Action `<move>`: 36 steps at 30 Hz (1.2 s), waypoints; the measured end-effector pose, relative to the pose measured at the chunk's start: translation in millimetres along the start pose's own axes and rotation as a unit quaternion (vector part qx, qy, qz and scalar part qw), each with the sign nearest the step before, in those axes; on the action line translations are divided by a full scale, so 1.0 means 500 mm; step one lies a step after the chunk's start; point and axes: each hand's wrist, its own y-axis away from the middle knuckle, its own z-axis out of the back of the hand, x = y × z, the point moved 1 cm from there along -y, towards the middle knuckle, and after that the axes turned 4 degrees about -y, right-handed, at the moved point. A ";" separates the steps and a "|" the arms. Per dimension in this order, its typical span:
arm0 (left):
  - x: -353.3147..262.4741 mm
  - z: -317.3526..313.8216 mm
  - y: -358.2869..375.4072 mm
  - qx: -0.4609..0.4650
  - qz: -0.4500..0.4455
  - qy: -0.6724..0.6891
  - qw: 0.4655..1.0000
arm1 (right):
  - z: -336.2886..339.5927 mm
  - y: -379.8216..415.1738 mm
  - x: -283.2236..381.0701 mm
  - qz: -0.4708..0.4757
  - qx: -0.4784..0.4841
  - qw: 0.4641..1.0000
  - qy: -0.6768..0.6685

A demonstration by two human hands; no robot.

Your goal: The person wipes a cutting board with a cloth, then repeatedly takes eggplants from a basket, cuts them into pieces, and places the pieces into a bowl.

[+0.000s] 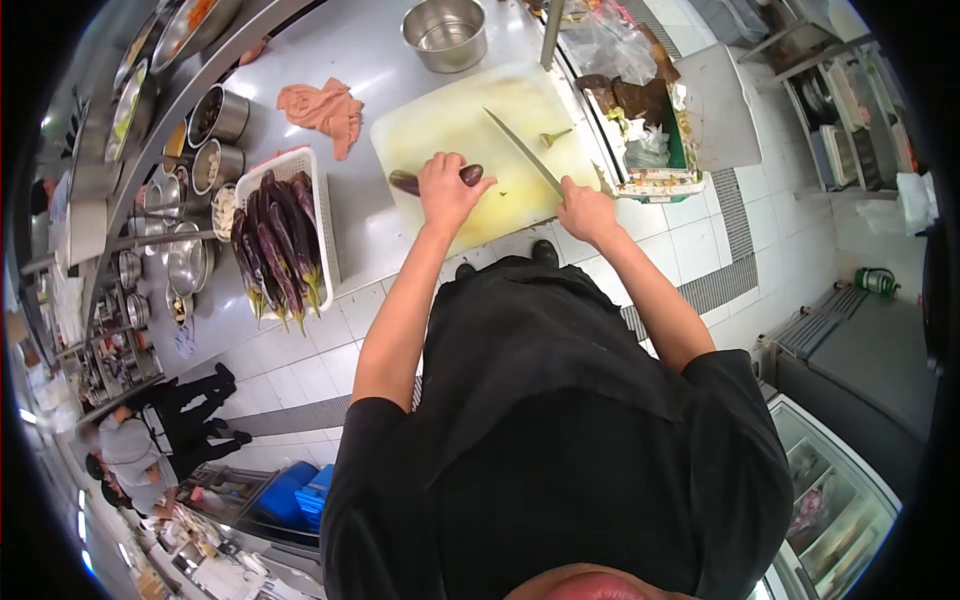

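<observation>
My left hand (450, 192) is wrapped over a purple eggplant (404, 181) lying on the pale cutting board (480, 110); one end shows on each side of the hand. In my right hand (585, 208) is the handle of a long knife (522, 148), its blade pointing up and left across the board, apart from the eggplant. A cut green eggplant stem (555, 137) lies on the board, right of the blade. Left of the board, a white basket (325, 230) holds several whole eggplants (280, 235).
A metal pot (445, 35) stands behind the board, and an orange cloth (322, 112) lies to its left. Right of the board is a bin (660, 185) with scraps and plastic bags. Metal pots (218, 115) line the left side. Another person (140, 445) stands at lower left.
</observation>
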 end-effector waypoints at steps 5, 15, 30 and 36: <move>0.021 -0.039 0.018 0.075 -0.084 0.065 0.992 | 0.020 0.016 -0.004 0.016 0.015 0.999 -0.024; -0.032 -0.094 -0.034 0.119 0.015 0.091 0.989 | 0.102 0.117 0.027 0.059 0.066 0.996 0.008; 0.128 0.068 -0.003 0.015 0.155 0.004 0.988 | -0.029 0.086 0.026 0.093 0.167 0.974 -0.118; -0.043 0.012 -0.003 0.124 -0.052 0.031 0.990 | 0.081 0.068 -0.209 -0.164 0.000 0.973 -0.164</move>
